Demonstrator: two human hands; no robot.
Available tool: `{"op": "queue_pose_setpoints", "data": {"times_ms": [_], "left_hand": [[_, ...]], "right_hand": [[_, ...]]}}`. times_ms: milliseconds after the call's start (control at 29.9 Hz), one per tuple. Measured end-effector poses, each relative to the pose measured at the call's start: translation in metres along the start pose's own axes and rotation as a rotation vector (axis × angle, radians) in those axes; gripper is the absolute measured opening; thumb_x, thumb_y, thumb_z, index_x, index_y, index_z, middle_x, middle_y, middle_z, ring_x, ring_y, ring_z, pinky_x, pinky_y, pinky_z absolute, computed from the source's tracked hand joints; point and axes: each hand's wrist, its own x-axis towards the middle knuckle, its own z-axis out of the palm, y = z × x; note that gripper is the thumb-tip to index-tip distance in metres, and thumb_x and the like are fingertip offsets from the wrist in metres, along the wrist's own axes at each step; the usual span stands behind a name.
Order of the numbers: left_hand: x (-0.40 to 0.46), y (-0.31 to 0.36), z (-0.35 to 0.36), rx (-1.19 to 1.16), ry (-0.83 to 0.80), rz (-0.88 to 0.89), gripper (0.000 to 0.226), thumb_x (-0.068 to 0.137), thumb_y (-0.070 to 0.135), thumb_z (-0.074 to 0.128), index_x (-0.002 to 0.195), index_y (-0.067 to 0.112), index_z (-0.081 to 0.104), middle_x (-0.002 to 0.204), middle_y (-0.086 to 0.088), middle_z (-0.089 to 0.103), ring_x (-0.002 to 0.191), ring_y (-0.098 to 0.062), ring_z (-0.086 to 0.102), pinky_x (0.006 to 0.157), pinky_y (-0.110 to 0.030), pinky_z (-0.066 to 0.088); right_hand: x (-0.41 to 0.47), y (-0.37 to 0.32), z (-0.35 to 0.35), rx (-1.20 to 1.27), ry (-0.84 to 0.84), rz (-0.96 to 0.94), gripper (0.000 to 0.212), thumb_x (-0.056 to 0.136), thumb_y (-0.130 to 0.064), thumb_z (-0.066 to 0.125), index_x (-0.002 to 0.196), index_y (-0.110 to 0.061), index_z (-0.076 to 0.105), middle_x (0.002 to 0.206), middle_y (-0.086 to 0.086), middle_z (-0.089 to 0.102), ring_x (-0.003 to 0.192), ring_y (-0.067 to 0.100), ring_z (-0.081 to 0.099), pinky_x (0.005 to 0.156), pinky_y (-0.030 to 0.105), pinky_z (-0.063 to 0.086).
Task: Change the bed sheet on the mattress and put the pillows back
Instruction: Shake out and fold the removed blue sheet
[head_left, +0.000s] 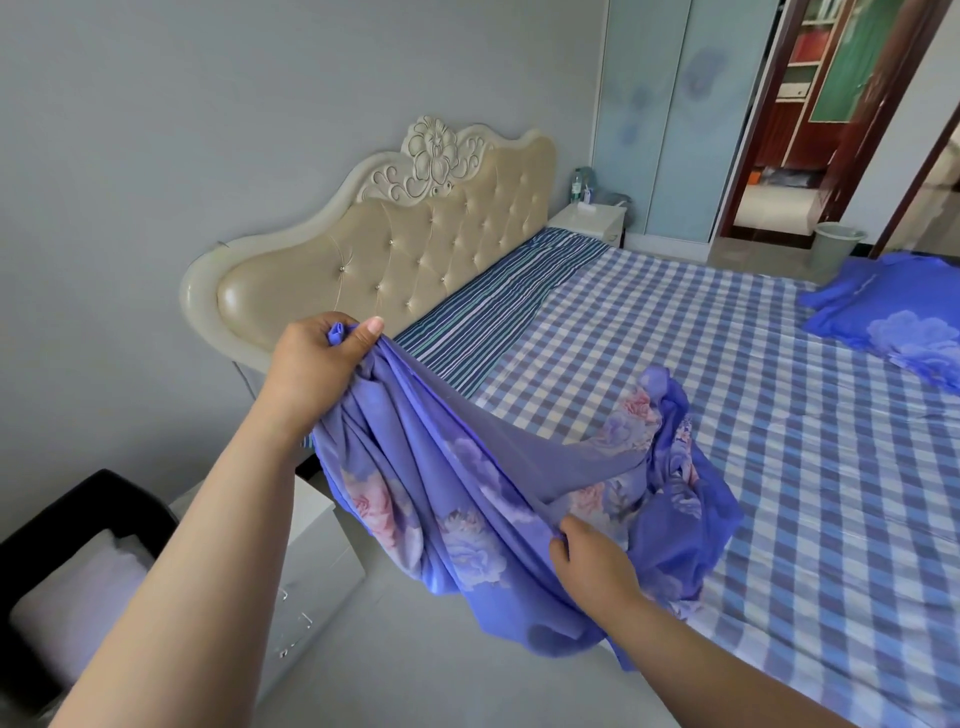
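Observation:
A purple bed sheet with pink and lilac flowers hangs bunched over the near corner of the mattress, which is covered in blue-and-white check cloth with a striped band by the headboard. My left hand grips a gathered edge of the sheet, raised in front of the headboard. Lower down, my right hand pinches another fold of the same sheet. A matching purple pillow lies on the far right of the bed.
A cream tufted headboard stands against the grey wall. White nightstands sit on the near side and the far side. A black box holding something white is at lower left. A grey bin stands by the doorway.

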Motion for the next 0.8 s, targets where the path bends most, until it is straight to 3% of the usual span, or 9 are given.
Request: {"op": "queue_pose_setpoints", "data": {"times_ms": [100,201,267,334,435,502,602,702,802], "left_hand": [[-0.005,0.005,0.001,0.005,-0.031,0.010,0.040,0.090,0.035,0.063,0.068,0.003,0.056,0.062,-0.008,0.050,0.059,-0.019,0.043,0.061,-0.030,0.040],[-0.007,0.011,0.001,0.012,-0.033,0.018,0.042,0.090,0.036,0.063,0.073,-0.003,0.057,0.064,-0.009,0.051,0.061,-0.018,0.043,0.061,-0.030,0.040],[-0.007,0.013,0.000,0.017,-0.022,0.014,0.042,0.090,0.036,0.063,0.074,-0.002,0.058,0.065,-0.010,0.051,0.061,-0.018,0.043,0.061,-0.029,0.040],[-0.008,0.013,0.000,0.021,-0.020,0.008,0.042,0.090,0.037,0.063,0.077,-0.002,0.059,0.066,-0.011,0.052,0.062,-0.018,0.045,0.062,-0.030,0.041],[-0.011,0.014,0.000,0.032,-0.031,0.011,0.042,0.089,0.037,0.063,0.078,-0.003,0.060,0.066,-0.012,0.052,0.064,-0.018,0.044,0.064,-0.031,0.040],[-0.013,0.014,0.000,0.032,-0.034,0.015,0.042,0.089,0.037,0.063,0.078,-0.003,0.060,0.067,-0.011,0.052,0.064,-0.018,0.044,0.064,-0.031,0.040],[-0.015,0.014,-0.002,0.026,-0.028,0.010,0.041,0.089,0.036,0.063,0.079,-0.003,0.060,0.068,-0.010,0.055,0.065,-0.018,0.046,0.063,-0.030,0.042],[-0.016,0.015,-0.006,0.036,-0.040,0.008,0.039,0.090,0.037,0.062,0.078,-0.001,0.061,0.069,-0.013,0.059,0.064,-0.018,0.049,0.063,-0.029,0.045],[-0.018,0.016,-0.009,0.040,-0.041,0.007,0.038,0.090,0.035,0.062,0.077,0.000,0.061,0.067,-0.010,0.059,0.063,-0.016,0.049,0.061,-0.026,0.044]], "right_hand": [[0.006,-0.012,0.000,0.220,0.025,0.037,0.021,0.093,-0.012,0.041,0.108,-0.014,0.055,0.105,0.009,0.065,0.095,0.032,0.059,0.071,0.031,0.039],[0.008,-0.021,-0.003,0.419,-0.049,0.042,0.006,0.094,-0.025,0.051,0.088,-0.025,0.050,0.089,0.006,0.063,0.086,0.029,0.058,0.074,0.035,0.044],[0.005,-0.018,0.000,0.307,-0.087,-0.019,0.022,0.093,-0.037,0.054,0.080,-0.023,0.044,0.078,0.004,0.058,0.075,0.026,0.053,0.065,0.032,0.035],[0.003,-0.013,0.004,0.129,-0.094,-0.060,0.023,0.096,-0.036,0.048,0.088,-0.015,0.049,0.088,0.012,0.064,0.085,0.032,0.056,0.066,0.032,0.031],[0.001,-0.003,0.013,0.046,-0.105,-0.058,0.023,0.099,-0.025,0.041,0.112,-0.011,0.055,0.110,0.012,0.066,0.103,0.031,0.060,0.078,0.033,0.039],[-0.002,0.003,0.016,0.123,-0.077,-0.009,0.019,0.098,-0.017,0.041,0.113,-0.013,0.053,0.108,0.009,0.066,0.103,0.029,0.061,0.077,0.030,0.039],[-0.008,0.010,0.019,0.342,0.014,0.089,0.014,0.095,-0.008,0.044,0.098,-0.021,0.049,0.097,0.002,0.058,0.096,0.028,0.060,0.073,0.025,0.036],[-0.007,0.020,0.022,0.409,0.098,0.123,0.015,0.094,-0.007,0.050,0.106,-0.008,0.059,0.117,0.006,0.050,0.098,0.024,0.056,0.081,0.022,0.035],[-0.003,0.024,0.023,0.429,0.095,0.098,0.022,0.095,-0.006,0.050,0.114,-0.003,0.061,0.133,0.008,0.046,0.114,0.023,0.053,0.089,0.019,0.034]]}}
